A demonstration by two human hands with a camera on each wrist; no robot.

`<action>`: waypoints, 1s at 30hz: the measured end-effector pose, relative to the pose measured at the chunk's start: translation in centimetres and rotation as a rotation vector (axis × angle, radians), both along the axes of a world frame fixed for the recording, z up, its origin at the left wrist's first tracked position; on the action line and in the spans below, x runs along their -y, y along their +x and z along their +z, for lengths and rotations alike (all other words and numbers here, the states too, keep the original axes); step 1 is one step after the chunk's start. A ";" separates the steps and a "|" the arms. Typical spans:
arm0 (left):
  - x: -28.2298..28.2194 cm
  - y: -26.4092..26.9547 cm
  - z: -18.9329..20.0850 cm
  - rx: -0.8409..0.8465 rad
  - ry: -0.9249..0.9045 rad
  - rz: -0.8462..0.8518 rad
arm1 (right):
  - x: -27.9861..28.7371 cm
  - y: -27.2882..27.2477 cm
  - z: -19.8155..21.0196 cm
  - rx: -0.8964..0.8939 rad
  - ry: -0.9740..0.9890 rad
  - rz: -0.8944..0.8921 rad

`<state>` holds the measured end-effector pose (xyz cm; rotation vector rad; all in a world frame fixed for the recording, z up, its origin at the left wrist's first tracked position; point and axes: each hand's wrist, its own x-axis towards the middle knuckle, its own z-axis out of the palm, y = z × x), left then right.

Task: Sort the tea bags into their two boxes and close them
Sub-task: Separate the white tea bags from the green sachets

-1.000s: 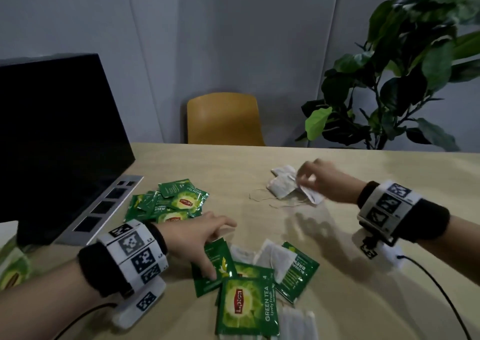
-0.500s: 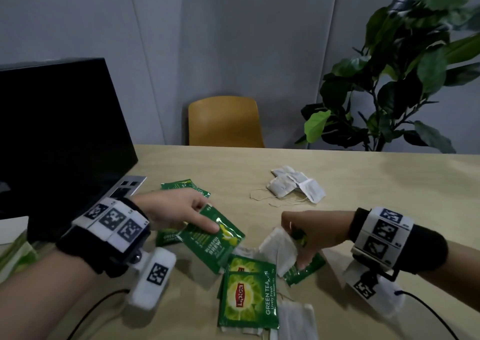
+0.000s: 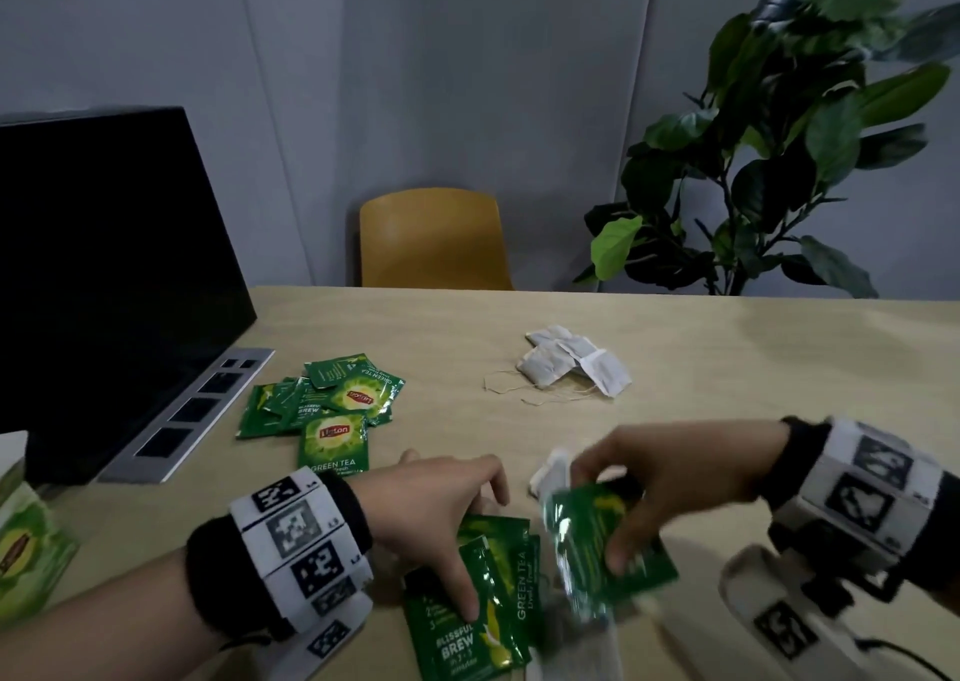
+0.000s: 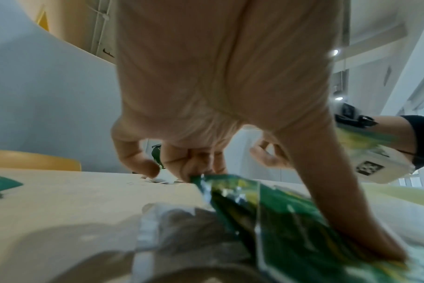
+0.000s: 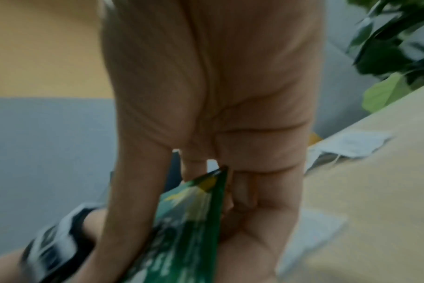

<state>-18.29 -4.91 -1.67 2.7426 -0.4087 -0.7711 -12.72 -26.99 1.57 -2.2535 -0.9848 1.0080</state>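
- At the near edge of the pale wooden worktop (image 3: pixel 727 358), the right hand (image 3: pixel 670 477) pinches a glossy green foil tea sachet (image 3: pixel 608 540) by one edge, thumb against fingers, lifted clear of the worktop.
- The left hand (image 3: pixel 441 503), fingers spread, presses flat on a second green foil sachet (image 3: pixel 467 628) in the unsorted heap.
- Sachets look light, thin and slippery; corner pinches should suit them.
- Farther off lie a sorted pile of green sachets (image 3: pixel 332 410) and soft white paper tea bags with strings (image 3: pixel 571 368), well apart.
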 end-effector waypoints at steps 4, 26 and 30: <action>-0.1 0.1 0.5 -0.025 0.047 -0.046 | -1.5 -2.5 -1.9 0.076 -0.110 0.232; -10.9 2.2 2.2 0.012 -1.439 0.785 | -4.4 4.5 1.2 -0.286 0.668 -0.269; -11.4 2.7 2.5 0.139 -1.490 0.831 | -7.7 5.6 0.9 -0.210 0.676 -0.343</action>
